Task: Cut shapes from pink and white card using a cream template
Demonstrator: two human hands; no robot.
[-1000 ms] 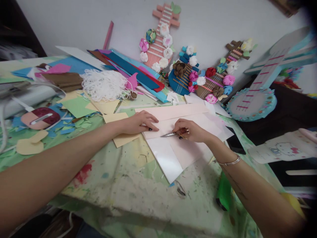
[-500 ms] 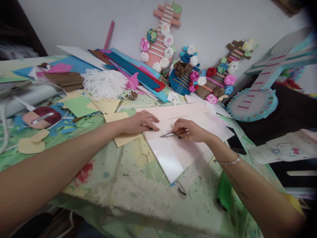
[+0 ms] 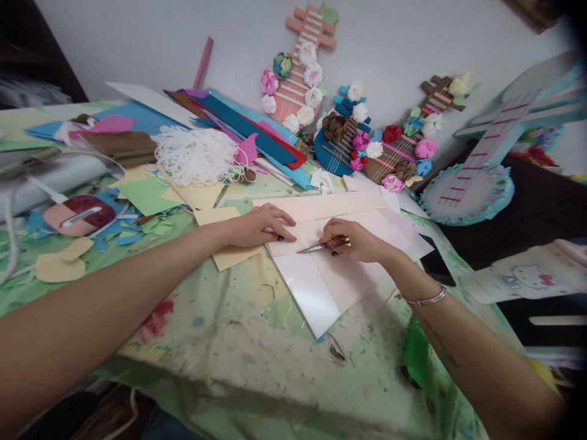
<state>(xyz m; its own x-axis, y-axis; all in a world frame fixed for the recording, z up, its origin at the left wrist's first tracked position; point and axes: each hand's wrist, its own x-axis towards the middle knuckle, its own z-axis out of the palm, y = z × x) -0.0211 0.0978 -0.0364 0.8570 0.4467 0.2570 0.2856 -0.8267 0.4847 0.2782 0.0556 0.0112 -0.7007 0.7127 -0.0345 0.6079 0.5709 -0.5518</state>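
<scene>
Table point(image 3: 275, 366) draped in green-and-white cloth point(image 3: 220, 330), blotched with paint; red stain point(image 3: 158, 318) toward near left. Pale pink paper point(image 3: 316, 206) spread mid-table, glossy white sheet point(image 3: 312, 299) at its near corner, cream sheets point(image 3: 232, 260) just left. Further left, blue and green scraps point(image 3: 158, 226) strewn around pink-and-maroon oval case point(image 3: 64, 221); cream cut-outs point(image 3: 59, 269) nearer front. Behind, tangled white cord point(image 3: 195, 156) beside coloured sheets point(image 3: 270, 143). Green object point(image 3: 415, 354) at right, partly hidden by forearm.

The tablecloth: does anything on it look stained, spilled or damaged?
Yes. A red stain breaks the pale green tablecloth beside the left forearm, and a dark mark shows near the front corner of the white sheet; whether it is a tear, I cannot tell. Blue and green paper scraps lie strewn at the left.
</scene>
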